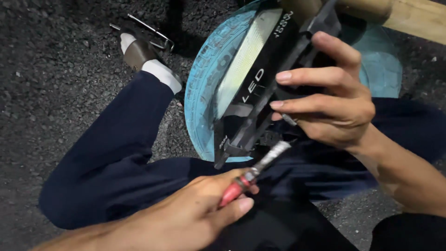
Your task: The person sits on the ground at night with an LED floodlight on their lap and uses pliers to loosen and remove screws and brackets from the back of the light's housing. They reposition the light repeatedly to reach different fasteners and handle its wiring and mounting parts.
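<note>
Dark gravelly asphalt ground under harsh light, with a turquoise-painted tyre and wooden beam.

glossy black plastic lamp; rough asphalt.

A person seen from above wears dark navy trousers, a white sock and a brown sandal strap. Both forearms are bare, with no sleeves, and both hands are ungloved.

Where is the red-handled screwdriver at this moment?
The red-handled screwdriver is low in the head view, held in the left hand, tip just below the black lamp.
</note>
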